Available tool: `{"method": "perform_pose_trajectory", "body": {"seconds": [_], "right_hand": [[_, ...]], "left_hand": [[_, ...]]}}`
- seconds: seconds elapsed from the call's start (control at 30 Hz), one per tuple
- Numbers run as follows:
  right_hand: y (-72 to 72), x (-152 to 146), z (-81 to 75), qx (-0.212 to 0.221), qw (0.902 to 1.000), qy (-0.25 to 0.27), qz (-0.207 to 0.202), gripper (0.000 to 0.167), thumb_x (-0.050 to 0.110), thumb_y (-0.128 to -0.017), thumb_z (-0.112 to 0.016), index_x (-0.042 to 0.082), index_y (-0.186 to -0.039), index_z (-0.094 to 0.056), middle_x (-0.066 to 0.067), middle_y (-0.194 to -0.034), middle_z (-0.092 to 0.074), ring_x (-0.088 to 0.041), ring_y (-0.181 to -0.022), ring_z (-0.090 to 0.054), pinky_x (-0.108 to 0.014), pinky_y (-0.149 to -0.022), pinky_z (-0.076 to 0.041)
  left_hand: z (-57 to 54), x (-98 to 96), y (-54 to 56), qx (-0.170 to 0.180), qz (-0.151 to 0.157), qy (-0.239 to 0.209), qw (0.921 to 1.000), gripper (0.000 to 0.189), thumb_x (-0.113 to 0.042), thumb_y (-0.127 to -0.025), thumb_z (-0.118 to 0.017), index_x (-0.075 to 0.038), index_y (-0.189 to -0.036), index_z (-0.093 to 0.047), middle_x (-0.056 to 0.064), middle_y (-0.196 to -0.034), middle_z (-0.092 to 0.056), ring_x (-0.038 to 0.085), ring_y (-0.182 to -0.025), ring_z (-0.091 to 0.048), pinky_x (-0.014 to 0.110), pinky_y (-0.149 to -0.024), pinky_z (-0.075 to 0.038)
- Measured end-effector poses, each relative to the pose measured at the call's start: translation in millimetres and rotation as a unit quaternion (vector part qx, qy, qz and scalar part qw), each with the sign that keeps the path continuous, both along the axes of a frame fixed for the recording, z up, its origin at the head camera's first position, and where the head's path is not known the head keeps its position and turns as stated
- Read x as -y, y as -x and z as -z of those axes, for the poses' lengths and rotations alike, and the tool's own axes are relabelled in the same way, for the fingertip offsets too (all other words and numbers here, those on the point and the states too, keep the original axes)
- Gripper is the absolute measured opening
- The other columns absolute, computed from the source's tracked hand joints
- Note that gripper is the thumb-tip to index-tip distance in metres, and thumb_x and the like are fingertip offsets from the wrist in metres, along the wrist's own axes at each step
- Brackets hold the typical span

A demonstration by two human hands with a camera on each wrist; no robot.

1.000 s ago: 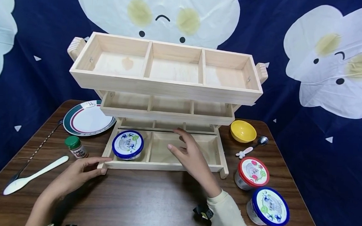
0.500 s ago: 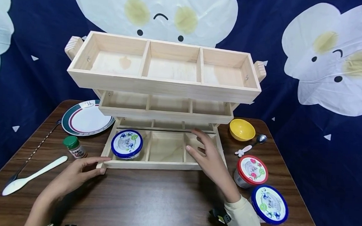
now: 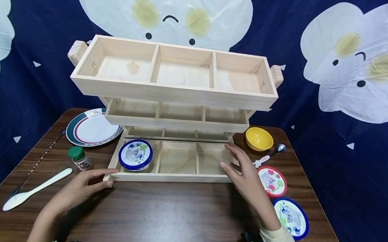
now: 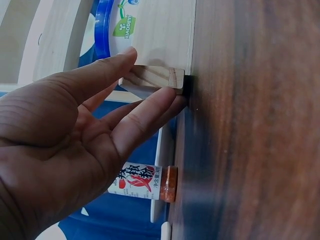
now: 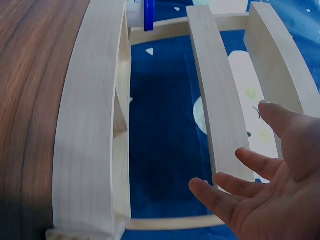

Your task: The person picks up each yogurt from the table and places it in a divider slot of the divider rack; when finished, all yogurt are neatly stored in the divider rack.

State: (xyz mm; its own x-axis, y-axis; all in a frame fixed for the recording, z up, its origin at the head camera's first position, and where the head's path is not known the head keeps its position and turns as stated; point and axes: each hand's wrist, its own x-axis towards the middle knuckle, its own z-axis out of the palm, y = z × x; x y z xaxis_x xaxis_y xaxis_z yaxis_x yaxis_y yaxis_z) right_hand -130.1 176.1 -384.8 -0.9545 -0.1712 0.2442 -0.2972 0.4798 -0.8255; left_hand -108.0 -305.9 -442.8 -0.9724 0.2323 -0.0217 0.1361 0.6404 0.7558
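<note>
A three-tier wooden storage box [image 3: 173, 94] with compartments stands opened out on the table. My left hand [image 3: 80, 184] pinches the front left corner of its bottom tray; in the left wrist view thumb and fingers lie on either side of the wooden foot [image 4: 155, 76]. In the tray's left compartment sits a tub with a blue lid [image 3: 135, 155]. My right hand [image 3: 248, 178], holding nothing, hovers with spread fingers by the tray's right end. The right wrist view shows the fingers [image 5: 215, 197] apart in front of the middle tier [image 5: 220, 95].
To the left lie a plate [image 3: 97, 128], a green-capped spice jar [image 3: 79, 158], a white spoon [image 3: 36, 190] and a long twisted-handle spoon [image 3: 43, 154]. On the right are a yellow bowl [image 3: 259, 138], a small spoon [image 3: 280, 149], a red-lidded tub [image 3: 273, 179] and another blue-lidded tub [image 3: 291, 217].
My right hand has moved right, from above the tray's middle to its right end, and now partly covers the two tubs there. The left hand stays at the corner.
</note>
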Motion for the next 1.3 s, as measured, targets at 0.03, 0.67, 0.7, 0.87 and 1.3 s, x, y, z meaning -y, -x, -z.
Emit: {"method": "perform_pose_trajectory", "body": {"seconds": [0.03,0.67,0.7,0.87,1.3], "right_hand": [[-1.3,-3.1,-0.1,0.0,1.0,-0.004,0.002,0.057,0.014,-0.104,-0.076,0.005,-0.157,-0.054,-0.02,-0.166,-0.046,-0.046,-0.146,-0.051,-0.061,-0.108,-0.05],[-46.3,-53.8,-0.3,-0.047,0.9943,-0.028,0.091,0.058,0.008,-0.105,-0.073,0.009,-0.159,-0.052,-0.018,-0.158,-0.055,-0.033,-0.138,-0.058,-0.027,-0.1,-0.055],[-48.4,-56.3,0.2,-0.054,0.9933,-0.028,0.098,0.058,0.006,-0.105,-0.073,0.009,-0.159,-0.052,-0.018,-0.158,-0.055,-0.027,-0.137,-0.059,-0.02,-0.098,-0.053],[-58.2,-68.9,0.9,-0.086,0.9891,-0.006,0.12,0.061,-0.003,-0.102,-0.072,0.007,-0.159,-0.052,-0.017,-0.162,-0.051,0.004,-0.132,-0.054,-0.008,-0.094,-0.047],[-80.5,-102.8,-2.5,-0.097,0.9803,-0.057,0.163,0.067,-0.005,-0.1,-0.074,0.014,-0.161,-0.052,0.007,-0.155,-0.057,0.01,-0.116,-0.06,-0.007,-0.092,-0.047]], "left_hand": [[0.3,0.1,-0.2,0.002,-0.001,0.001,1.0,0.035,-0.019,-0.104,-0.077,-0.011,-0.138,-0.075,0.014,-0.138,-0.072,0.0,-0.113,-0.058,0.019,-0.089,-0.046],[1.7,1.3,1.8,0.008,0.0,0.004,1.0,0.036,-0.016,-0.104,-0.076,-0.007,-0.139,-0.074,0.015,-0.136,-0.072,0.002,-0.114,-0.058,0.022,-0.089,-0.048],[2.1,1.3,1.8,0.008,0.001,0.005,1.0,0.036,-0.015,-0.104,-0.076,-0.007,-0.139,-0.074,0.015,-0.136,-0.072,0.003,-0.115,-0.059,0.023,-0.089,-0.048],[3.1,0.9,1.2,0.017,-0.005,0.007,0.9998,0.036,-0.017,-0.104,-0.076,-0.008,-0.139,-0.074,0.015,-0.138,-0.071,0.013,-0.12,-0.059,0.023,-0.09,-0.047],[1.7,1.1,1.8,0.022,-0.006,0.004,0.9997,0.036,-0.02,-0.104,-0.076,-0.01,-0.139,-0.074,0.014,-0.139,-0.071,0.012,-0.119,-0.059,0.026,-0.092,-0.047]]}}
